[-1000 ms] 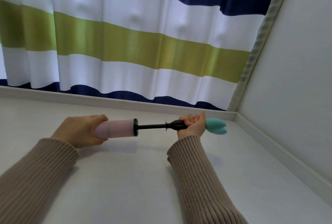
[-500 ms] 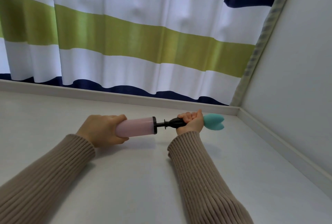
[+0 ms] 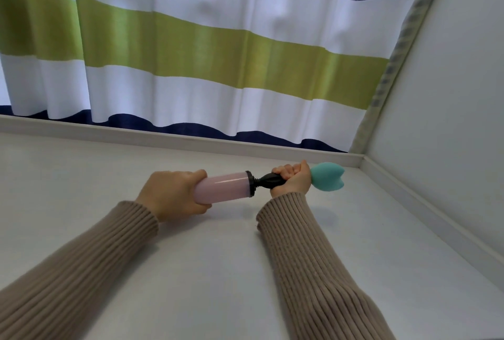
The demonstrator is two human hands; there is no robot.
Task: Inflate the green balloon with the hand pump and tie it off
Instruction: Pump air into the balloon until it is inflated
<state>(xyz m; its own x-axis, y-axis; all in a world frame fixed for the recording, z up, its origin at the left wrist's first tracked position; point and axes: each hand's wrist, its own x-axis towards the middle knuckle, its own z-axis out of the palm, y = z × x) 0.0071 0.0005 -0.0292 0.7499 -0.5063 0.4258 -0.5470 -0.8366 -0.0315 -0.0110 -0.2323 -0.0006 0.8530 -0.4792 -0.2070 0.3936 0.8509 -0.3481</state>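
The left hand is wrapped around the pink barrel of the hand pump, fingers curled over the top and thumb underneath, holding it roughly level just above the white surface. The right hand is closed in a fist around the pump's black nozzle end, and the black neck between barrel and fist looks short, with the barrel's black collar close to the fist. The green balloon sticks out past the right side of that fist; its neck is hidden inside the grip. It is only slightly puffed, with a notched, lobed far end, and it hangs in the air above the surface near the corner where the low ledge meets the grey wall. Both forearms wear ribbed beige sleeves. Behind the ledge hangs a curtain striped in white, olive green and navy.
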